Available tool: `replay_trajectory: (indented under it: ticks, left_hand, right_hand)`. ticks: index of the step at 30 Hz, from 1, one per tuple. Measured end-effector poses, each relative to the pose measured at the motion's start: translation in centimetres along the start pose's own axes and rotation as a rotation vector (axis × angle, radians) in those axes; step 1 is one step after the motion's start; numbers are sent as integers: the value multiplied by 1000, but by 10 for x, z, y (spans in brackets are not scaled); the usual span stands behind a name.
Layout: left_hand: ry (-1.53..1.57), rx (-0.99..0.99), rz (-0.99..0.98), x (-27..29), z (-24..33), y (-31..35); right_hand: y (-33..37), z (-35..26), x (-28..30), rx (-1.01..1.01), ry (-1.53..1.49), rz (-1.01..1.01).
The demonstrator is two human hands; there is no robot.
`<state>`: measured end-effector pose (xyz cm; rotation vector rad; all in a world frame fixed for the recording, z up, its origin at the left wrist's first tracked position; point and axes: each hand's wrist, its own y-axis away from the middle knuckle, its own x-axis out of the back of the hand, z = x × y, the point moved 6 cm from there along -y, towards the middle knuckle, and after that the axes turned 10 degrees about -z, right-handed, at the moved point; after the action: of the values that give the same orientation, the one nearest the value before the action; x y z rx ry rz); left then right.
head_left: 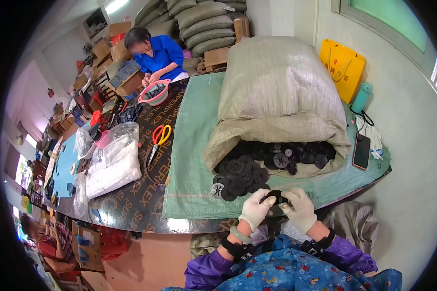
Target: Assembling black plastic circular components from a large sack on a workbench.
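Note:
Both my hands wear white gloves with bare fingertips or thumbs showing, held close together at the table's near edge. Between them is a black round plastic part (275,196). My left hand (256,207) grips it from one side, and my right hand (299,208) pinches its other side. Just beyond, a pile of black slotted discs (241,175) spills out of a large pale woven sack (281,82) lying on its side. One greyer disc (217,190) lies at the pile's left edge. Fingers partly hide the held part.
Green woven sheeting (194,160) covers the table under the sack. To the left lie scissors (159,140) with red and yellow handles and a plastic-wrapped white bundle (114,167). A phone (361,152) and teal bottle (362,98) stand right. A co-worker (159,57) sits across by a pink basket (155,97).

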<state>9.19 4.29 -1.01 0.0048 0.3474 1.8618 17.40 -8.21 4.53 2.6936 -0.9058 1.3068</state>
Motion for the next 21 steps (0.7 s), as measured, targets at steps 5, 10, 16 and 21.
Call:
replay_trajectory:
  ticks: [5,10,16,21]
  left_hand:
    - [337,-35,-177,-15,-1,14]
    - [489,-65,-213,-20,6,25]
    - [-129,-321,-97,-20,11,24]
    - [-151,-297,-100,-17,13,24]
  right_hand:
    - [1,-4,-3,85,-42,-43]
    - [3,-11,-6,165,-55,-81]
    - [8,16,-19,-139,-510,-162]
    - [6,3,-12,-61,-299,-134]
